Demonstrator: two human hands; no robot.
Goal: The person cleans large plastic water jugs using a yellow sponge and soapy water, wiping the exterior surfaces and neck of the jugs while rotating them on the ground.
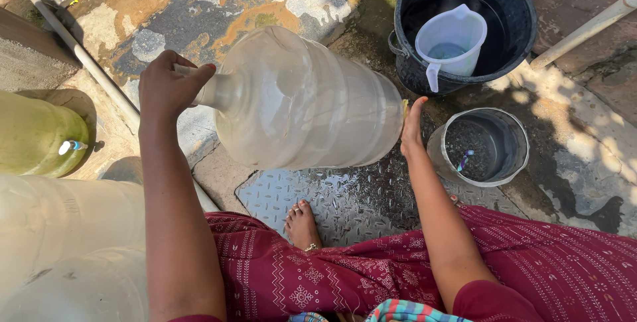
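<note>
A large clear plastic water jug (298, 100) lies on its side, held off the ground. My left hand (166, 86) is closed around its neck at the left. My right hand (413, 126) presses flat against the jug's base at the right, with something yellow just visible between the palm and the base. My bare foot (302, 224) rests on a wet metal tread plate (352, 199) below the jug.
A black bucket (514, 50) of water holds a white plastic jug (451, 43) at the upper right. A smaller grey bucket (481, 146) stands beside my right hand. A green bottle (36, 136) and other clear jugs (66, 242) are at the left. White pipes (86, 66) cross the ground.
</note>
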